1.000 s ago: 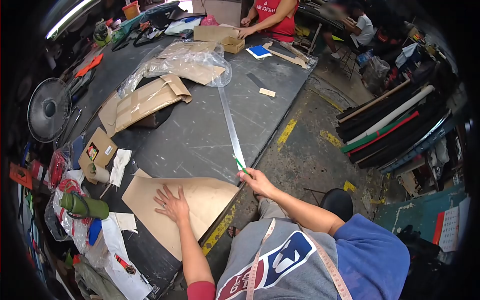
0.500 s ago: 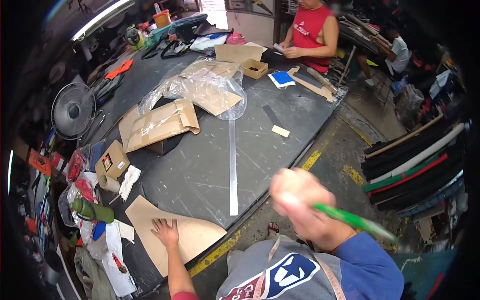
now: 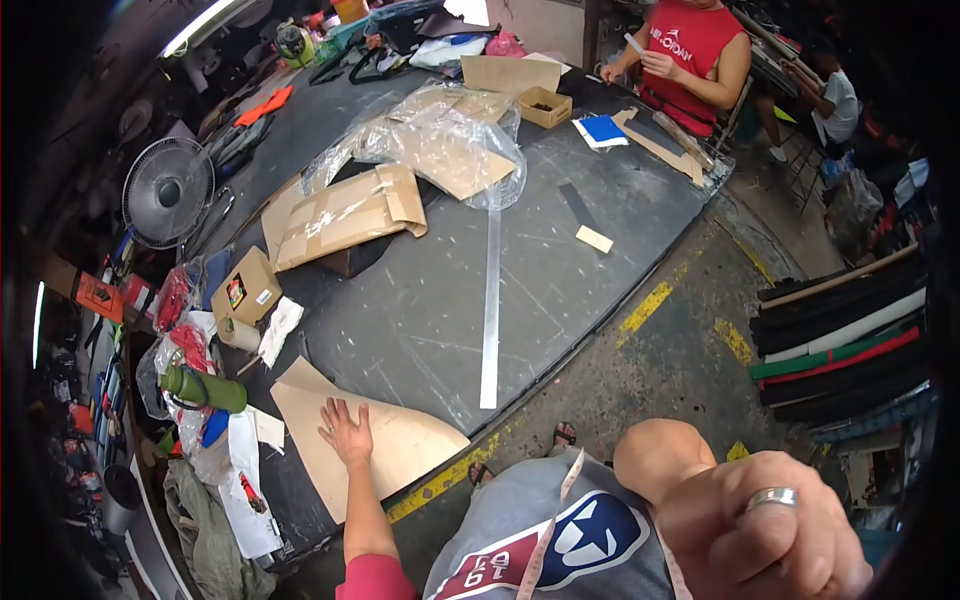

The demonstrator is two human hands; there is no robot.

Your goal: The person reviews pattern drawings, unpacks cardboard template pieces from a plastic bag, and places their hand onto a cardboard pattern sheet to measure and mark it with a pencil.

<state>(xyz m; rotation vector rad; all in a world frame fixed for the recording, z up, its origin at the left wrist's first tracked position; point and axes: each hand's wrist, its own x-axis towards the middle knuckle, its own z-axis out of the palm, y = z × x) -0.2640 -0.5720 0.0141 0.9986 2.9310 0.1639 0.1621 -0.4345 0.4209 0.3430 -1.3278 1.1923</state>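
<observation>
My left hand (image 3: 348,432) lies flat, fingers spread, on a curved-edge sheet of brown card (image 3: 415,440) at the near corner of the dark table. Close to the camera at lower right, my right hand (image 3: 770,530) is closed in a fist with a ring on one finger. The green pen it held half a second ago is hidden now. A long metal ruler (image 3: 491,320) lies on the table beyond the card. A measuring tape (image 3: 545,530) hangs over my grey shirt.
A cardboard parcel (image 3: 350,220) and clear plastic wrap (image 3: 510,180) lie mid-table. The left side has a green bottle (image 3: 215,390), a small box (image 3: 245,288) and a fan (image 3: 168,192). Across the table stands a person in red (image 3: 700,50). Fabric rolls (image 3: 840,345) are stacked right.
My right hand has come nearer the camera, down and right, and the green pen has gone out of sight. My left hand stays on the card. The view has shifted slightly.
</observation>
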